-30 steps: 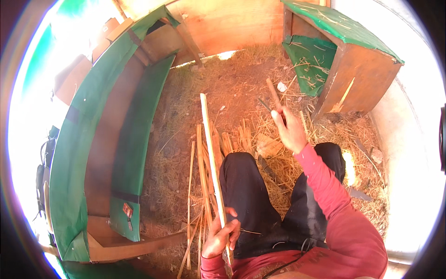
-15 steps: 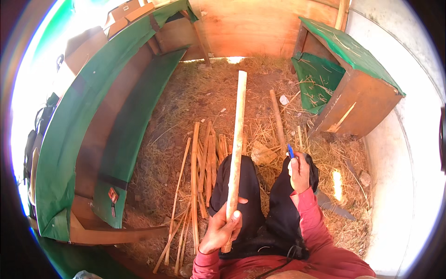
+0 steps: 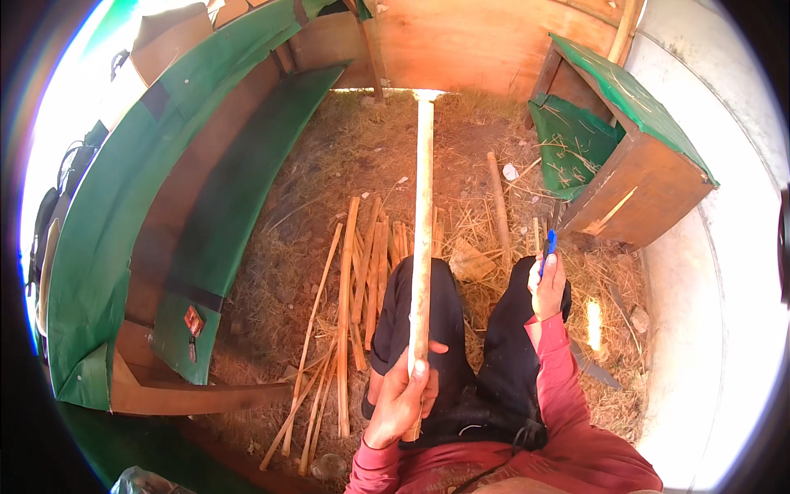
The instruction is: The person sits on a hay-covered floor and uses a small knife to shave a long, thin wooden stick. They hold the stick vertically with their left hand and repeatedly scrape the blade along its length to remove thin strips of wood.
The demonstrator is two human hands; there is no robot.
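Note:
My left hand point(image 3: 405, 398) is closed round the lower end of a long, pale wooden pole point(image 3: 423, 222). The pole stands out ahead of me, nearly straight, over my left thigh. In my right hand point(image 3: 548, 290), raised above my right knee, is a small blue tool point(image 3: 550, 240) with a dark part beside the blue; its exact kind is too small to make out. The tool is well apart from the pole. Split wooden strips point(image 3: 348, 305) lie in a loose bundle on the ground left of my legs.
A long green-covered bench or shelf point(image 3: 239, 189) runs along the left, with a small red packet point(image 3: 193, 320) on it. At the far right stands a wooden box point(image 3: 650, 185) with green covering. Another pole point(image 3: 499, 202) lies on the straw-strewn ground. A flat grey blade point(image 3: 594, 368) lies right of my leg.
The pole has shifted slightly and points straighter ahead. My right hand has moved right and a little farther away with the blue tool. The view has shifted a little.

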